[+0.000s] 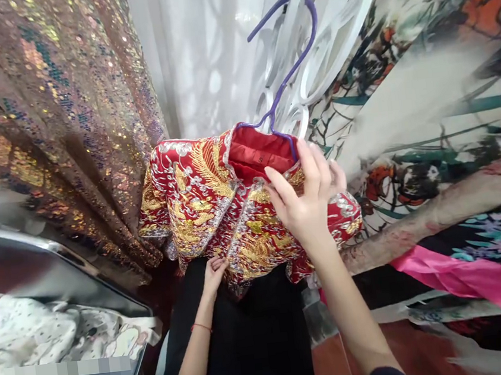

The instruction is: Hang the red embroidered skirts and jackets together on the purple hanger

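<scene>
A red jacket with gold and silver embroidery (255,229) hangs on a purple hanger (286,82), its collar spread and the red lining with an "S" label (261,159) showing. My left hand (215,275) pinches the lower front of the jacket near the middle opening, a red string round the wrist. In front of the collar's right side is my right hand (305,199), fingers stretched and apart. Whether its fingertips touch the fabric I cannot tell. The hanger's hook rises in front of a white openwork frame (330,54).
Sequinned fabric (67,111) hangs at the left, beside a white curtain (201,55). Printed floral fabric (404,112) and a pink satin piece (475,280) are at the right. A dark chair (62,273) with dotted cloth (37,329) stands at the lower left.
</scene>
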The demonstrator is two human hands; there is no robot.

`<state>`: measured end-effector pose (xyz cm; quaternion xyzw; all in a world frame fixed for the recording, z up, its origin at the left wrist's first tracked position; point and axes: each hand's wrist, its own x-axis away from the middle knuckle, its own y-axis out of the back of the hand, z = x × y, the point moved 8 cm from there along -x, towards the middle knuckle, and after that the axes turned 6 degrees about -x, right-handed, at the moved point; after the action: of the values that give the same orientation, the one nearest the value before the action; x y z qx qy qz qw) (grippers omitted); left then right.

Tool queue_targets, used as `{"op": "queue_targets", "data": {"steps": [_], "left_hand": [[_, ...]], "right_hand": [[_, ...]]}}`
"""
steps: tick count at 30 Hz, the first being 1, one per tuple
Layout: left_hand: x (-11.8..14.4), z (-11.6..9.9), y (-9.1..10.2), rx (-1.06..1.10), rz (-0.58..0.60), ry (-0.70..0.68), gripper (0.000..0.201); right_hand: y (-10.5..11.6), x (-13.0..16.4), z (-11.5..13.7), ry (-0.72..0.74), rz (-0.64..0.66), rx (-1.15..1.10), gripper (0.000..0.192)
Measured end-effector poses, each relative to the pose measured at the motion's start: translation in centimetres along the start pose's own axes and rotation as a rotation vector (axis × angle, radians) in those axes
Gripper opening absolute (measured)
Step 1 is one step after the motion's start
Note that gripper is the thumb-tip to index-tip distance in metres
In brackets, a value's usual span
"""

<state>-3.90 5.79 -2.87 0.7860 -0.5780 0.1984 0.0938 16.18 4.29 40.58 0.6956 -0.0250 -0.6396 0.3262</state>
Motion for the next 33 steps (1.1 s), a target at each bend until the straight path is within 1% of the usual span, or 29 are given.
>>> {"op": "queue_targets", "data": {"steps": [2, 4, 7, 8, 9, 10, 11, 12, 13, 14, 15, 16, 17, 18, 19, 21, 23, 25, 27, 28, 31, 33], "left_hand": [[-0.3, -0.1, 1.9, 0.132, -0.063, 0.047, 0.035], [-0.9, -0.5, 4.0, 0.247, -0.129, 0.082, 0.041], [-2.3, -1.1, 6.3, 0.356, -0.218, 0.140, 0.048], [-2.8, -1.3, 6.7, 0.377, -0.239, 0.160, 0.046], [-3.3, -1.4, 6.9, 0.393, -0.254, 0.178, 0.043], [-3.7, -1.6, 6.9, 0.407, -0.262, 0.191, 0.040], [-4.1, -1.8, 6.8, 0.421, -0.263, 0.196, 0.035], [-4.4, -1.9, 6.6, 0.436, -0.257, 0.194, 0.031], [-4.6, -2.1, 6.3, 0.451, -0.245, 0.183, 0.027], [-4.7, -2.3, 5.9, 0.466, -0.227, 0.166, 0.024], [-4.5, -2.5, 5.6, 0.481, -0.204, 0.144, 0.021], [-4.2, -2.6, 5.2, 0.495, -0.176, 0.121, 0.019], [-3.7, -2.6, 4.8, 0.503, -0.141, 0.105, 0.019], [-3.0, -2.5, 4.4, 0.505, -0.102, 0.098, 0.019], [-2.3, -2.2, 3.9, 0.499, -0.057, 0.104, 0.019], [-0.5, -1.2, 2.8, 0.472, 0.036, 0.139, 0.019], [1.1, -0.2, 1.6, 0.445, 0.110, 0.174, 0.023], [2.2, 0.7, 0.2, 0.428, 0.162, 0.195, 0.026], [2.9, 1.6, -1.5, 0.409, 0.201, 0.218, 0.026], [3.2, 2.0, -2.5, 0.395, 0.217, 0.233, 0.025], [3.6, 3.1, -5.5, 0.350, 0.247, 0.271, 0.026], [3.6, 3.7, -7.2, 0.322, 0.243, 0.272, 0.030]], "right_hand": [[-0.4, 2.6, 0.9, 0.062, -0.071, 0.036, 0.036], [-0.3, 5.2, 1.8, 0.105, -0.131, 0.036, 0.036], [1.2, 8.8, 2.7, 0.113, -0.254, -0.015, 0.038], [1.8, 10.1, 2.8, 0.090, -0.296, -0.071, 0.038], [2.1, 11.4, 2.7, 0.044, -0.310, -0.165, 0.037], [2.0, 12.8, 2.4, -0.044, -0.289, -0.297, 0.033], [1.0, 14.3, 1.9, -0.173, -0.214, -0.479, 0.027], [-1.0, 16.3, 1.6, -0.354, -0.085, -0.681, 0.017], [-3.7, 19.0, 1.1, -0.632, 0.055, -0.860, 0.010], [-6.8, 22.7, 1.3, -0.966, 0.211, -1.046, 0.010], [-9.7, 26.8, 2.5, -1.308, 0.351, -1.229, 0.018], [-11.5, 29.5, 3.7, -1.439, 0.418, -1.287, 0.025], [-13.0, 31.7, 4.7, -1.523, 0.448, -1.317, 0.031], [-14.3, 33.7, 5.5, -1.612, 0.451, -1.344, 0.034], [-15.5, 35.4, 6.0, -1.697, 0.434, -1.371, 0.036], [-17.3, 38.2, 6.4, -1.845, 0.344, -1.404, 0.036], [-18.4, 40.3, 5.8, -1.959, 0.224, -1.409, 0.032], [-19.1, 41.6, 4.8, -2.037, 0.114, -1.394, 0.024], [-20.0, 42.3, 3.4, -2.080, 0.036, -1.383, 0.022], [-20.5, 42.3, 2.6, -2.090, 0.008, -1.384, 0.024], [-22.3, 41.2, -0.1, -2.088, -0.049, -1.401, 0.033], [-23.4, 40.1, -2.0, -2.074, -0.071, -1.407, 0.036]]}}
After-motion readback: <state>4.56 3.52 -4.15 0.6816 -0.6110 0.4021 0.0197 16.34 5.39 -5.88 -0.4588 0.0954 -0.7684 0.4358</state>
